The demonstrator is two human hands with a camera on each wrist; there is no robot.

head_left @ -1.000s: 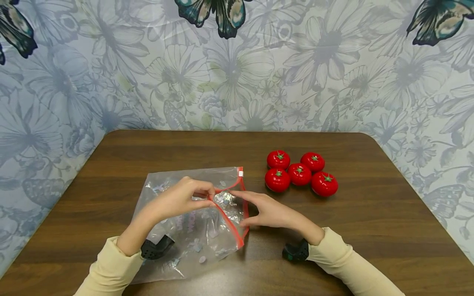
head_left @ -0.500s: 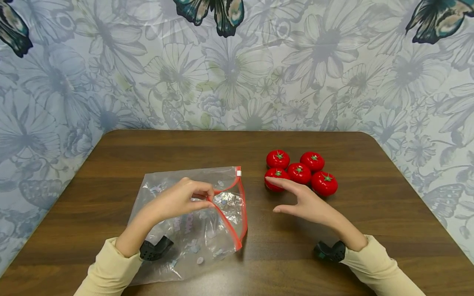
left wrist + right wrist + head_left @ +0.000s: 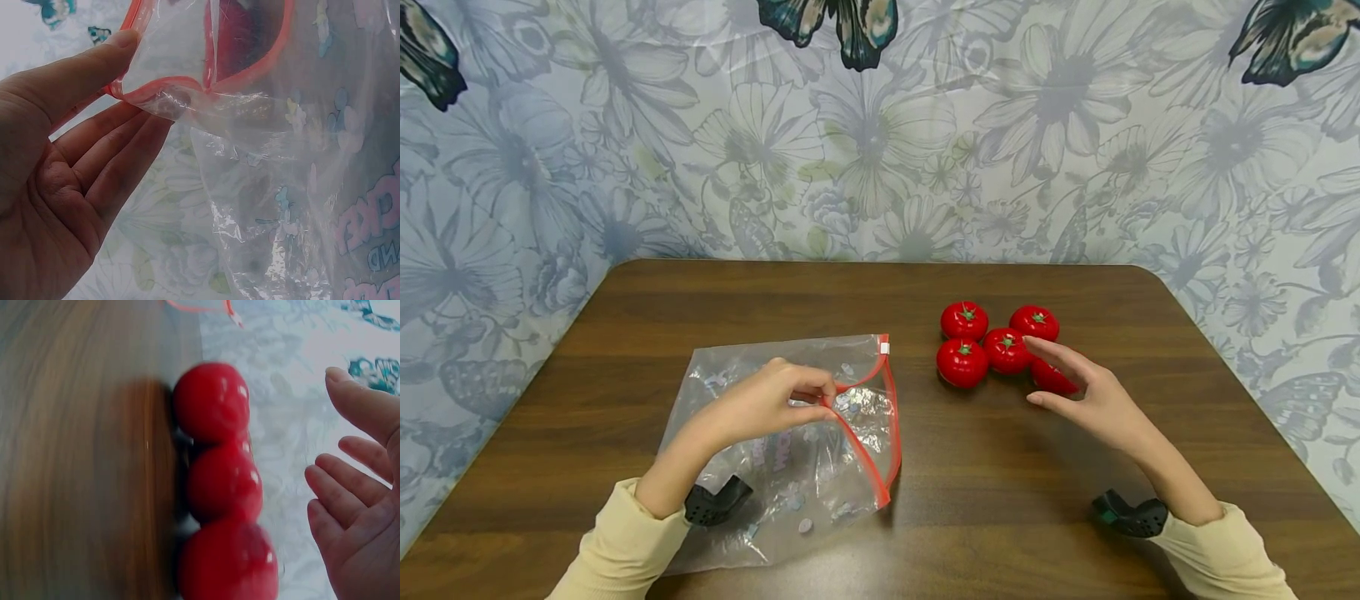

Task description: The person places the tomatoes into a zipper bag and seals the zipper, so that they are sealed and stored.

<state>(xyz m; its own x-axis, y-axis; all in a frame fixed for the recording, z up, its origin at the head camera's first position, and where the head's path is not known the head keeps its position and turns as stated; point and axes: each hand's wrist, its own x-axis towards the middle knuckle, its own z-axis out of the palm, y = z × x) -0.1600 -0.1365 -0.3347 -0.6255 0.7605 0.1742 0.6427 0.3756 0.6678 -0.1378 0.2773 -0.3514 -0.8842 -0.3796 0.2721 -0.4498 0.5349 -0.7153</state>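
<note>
Red tomatoes [image 3: 1007, 351], five in a cluster, sat at two o'clock on the table [image 3: 970, 517] in the head view, with the clear bag [image 3: 797, 467] at nine. Within the last second your right hand [image 3: 1097, 400] had left the bag's mouth [image 3: 868, 408] and crossed to the cluster's four o'clock, beside its nearest tomato [image 3: 1051, 377]. Your left hand [image 3: 775, 404] had stayed put. That seemed to leave one hand minding the bag and the other free among the fruit.

From the left wrist, your thumb [image 3: 81, 75] and fingers [image 3: 125, 156] pinched the red rim between ten and eleven o'clock; the mouth gaped toward twelve.

From the right wrist, your hand stood at three o'clock, its fingers [image 3: 340, 487] spread and holding nothing, apart from the tomatoes lined up between twelve and six.
</note>
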